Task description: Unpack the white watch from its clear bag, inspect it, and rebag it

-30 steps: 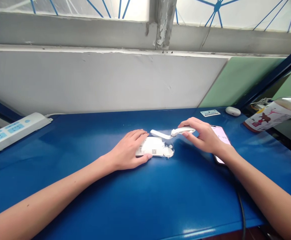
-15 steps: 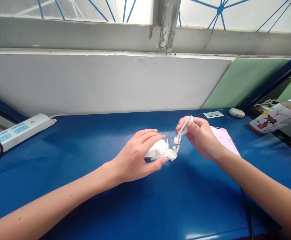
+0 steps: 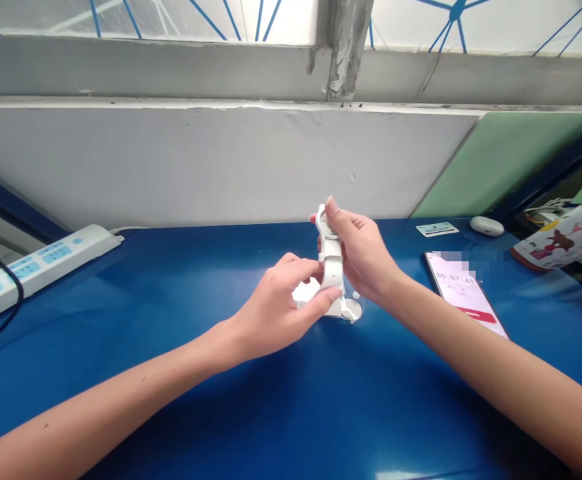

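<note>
My right hand [image 3: 365,257] grips a white wristwatch [image 3: 331,248] by its round case, thumb on top, holding it up above the desk. The strap hangs downward, with a strap loop partway along. My left hand [image 3: 281,303] pinches the lower end of this strap between thumb and fingers. Just behind and below lies a clear plastic package [image 3: 351,309] with white pieces in it, partly hidden by my left hand and the strap.
On the blue desk [image 3: 211,413], a white power strip [image 3: 71,260] with a black cable is at left. A phone [image 3: 463,287] showing a timer, a small card [image 3: 437,229], a white earbud case [image 3: 487,226] and a tilted labelled bottle [image 3: 563,237] are at right.
My right hand has moved left and turned the wristwatch so its round part shows. My left hand has gone from the plastic package to the strap. More of the phone is uncovered.
</note>
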`<state>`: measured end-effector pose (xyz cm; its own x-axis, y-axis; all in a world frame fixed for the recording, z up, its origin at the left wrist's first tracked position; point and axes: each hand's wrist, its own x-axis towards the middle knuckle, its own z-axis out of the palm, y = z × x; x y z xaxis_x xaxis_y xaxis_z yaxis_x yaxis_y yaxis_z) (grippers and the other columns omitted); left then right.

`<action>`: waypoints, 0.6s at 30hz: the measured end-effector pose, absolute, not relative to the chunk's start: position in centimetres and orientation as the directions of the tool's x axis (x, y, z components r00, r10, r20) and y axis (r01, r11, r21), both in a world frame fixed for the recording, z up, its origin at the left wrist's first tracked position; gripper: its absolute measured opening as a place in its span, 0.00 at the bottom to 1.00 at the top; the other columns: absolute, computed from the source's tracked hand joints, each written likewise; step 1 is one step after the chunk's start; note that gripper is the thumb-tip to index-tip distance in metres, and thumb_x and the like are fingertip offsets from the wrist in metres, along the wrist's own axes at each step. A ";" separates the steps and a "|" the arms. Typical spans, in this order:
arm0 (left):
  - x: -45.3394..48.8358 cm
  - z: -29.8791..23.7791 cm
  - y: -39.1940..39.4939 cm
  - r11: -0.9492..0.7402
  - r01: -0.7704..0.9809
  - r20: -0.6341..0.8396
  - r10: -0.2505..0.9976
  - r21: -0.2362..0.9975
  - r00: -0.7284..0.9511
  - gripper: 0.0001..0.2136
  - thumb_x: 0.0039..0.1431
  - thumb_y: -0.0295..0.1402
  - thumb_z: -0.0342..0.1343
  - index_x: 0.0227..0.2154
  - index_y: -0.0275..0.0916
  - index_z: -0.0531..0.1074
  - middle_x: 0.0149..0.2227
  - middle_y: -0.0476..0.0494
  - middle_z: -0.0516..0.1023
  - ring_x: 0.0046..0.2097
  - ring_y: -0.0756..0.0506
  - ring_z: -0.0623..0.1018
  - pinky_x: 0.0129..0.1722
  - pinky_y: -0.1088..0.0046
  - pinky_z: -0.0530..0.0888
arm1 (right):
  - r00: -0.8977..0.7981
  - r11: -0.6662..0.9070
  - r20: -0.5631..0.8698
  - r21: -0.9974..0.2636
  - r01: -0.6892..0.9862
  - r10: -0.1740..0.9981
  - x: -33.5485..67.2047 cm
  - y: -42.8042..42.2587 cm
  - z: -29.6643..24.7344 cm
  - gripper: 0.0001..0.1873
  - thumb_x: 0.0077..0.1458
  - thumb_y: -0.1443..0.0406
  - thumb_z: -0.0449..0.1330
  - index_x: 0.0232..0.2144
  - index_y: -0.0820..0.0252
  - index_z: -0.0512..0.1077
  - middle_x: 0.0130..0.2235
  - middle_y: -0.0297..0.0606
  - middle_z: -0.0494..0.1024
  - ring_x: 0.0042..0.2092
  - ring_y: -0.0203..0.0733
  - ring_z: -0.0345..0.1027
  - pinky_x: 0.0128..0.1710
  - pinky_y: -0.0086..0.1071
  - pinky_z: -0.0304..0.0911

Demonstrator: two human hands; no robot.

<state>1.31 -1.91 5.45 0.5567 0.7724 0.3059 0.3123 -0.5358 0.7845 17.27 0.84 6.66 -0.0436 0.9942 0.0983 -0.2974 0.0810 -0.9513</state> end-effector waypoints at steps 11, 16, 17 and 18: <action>3.0 3.7 -2.0 0.351 -0.232 -0.109 0.728 0.907 0.676 0.12 0.68 0.40 0.51 0.37 0.34 0.71 0.32 0.39 0.80 0.37 0.38 0.83 0.39 0.60 0.78 | -0.554 -0.310 0.002 -0.828 -0.467 0.832 17.6 1.7 5.1 0.23 0.66 0.52 0.50 0.41 0.60 0.79 0.51 0.43 0.79 0.53 0.45 0.71 0.53 0.36 0.66; 3.5 3.2 -2.2 0.582 -0.264 -0.203 0.613 0.769 0.763 0.13 0.68 0.39 0.52 0.35 0.32 0.70 0.34 0.35 0.81 0.38 0.37 0.84 0.39 0.60 0.79 | -0.616 -0.377 -0.023 -0.808 -0.452 0.787 17.6 1.5 5.3 0.21 0.68 0.58 0.47 0.50 0.60 0.75 0.50 0.42 0.81 0.52 0.43 0.74 0.54 0.35 0.66; 3.5 3.2 -2.2 0.590 -0.259 -0.210 0.609 0.765 0.765 0.14 0.68 0.40 0.52 0.36 0.32 0.71 0.34 0.33 0.81 0.38 0.37 0.84 0.39 0.60 0.79 | -0.621 -0.386 -0.026 -0.804 -0.452 0.784 17.6 1.4 5.4 0.20 0.68 0.58 0.47 0.50 0.60 0.74 0.50 0.42 0.81 0.51 0.43 0.74 0.54 0.35 0.66; 3.4 3.2 -2.2 0.590 -0.256 -0.217 0.611 0.766 0.761 0.14 0.68 0.40 0.52 0.37 0.31 0.72 0.35 0.32 0.81 0.39 0.37 0.84 0.40 0.60 0.79 | -0.624 -0.392 -0.029 -0.800 -0.454 0.781 17.6 1.4 5.4 0.20 0.68 0.58 0.47 0.51 0.60 0.74 0.51 0.42 0.80 0.51 0.43 0.74 0.54 0.35 0.66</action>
<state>3.44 -2.18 3.24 0.7610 0.6114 -0.2168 -0.2556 0.5897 0.7661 17.58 1.44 5.43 -0.6236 0.7812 -0.0292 -0.4536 -0.3921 -0.8003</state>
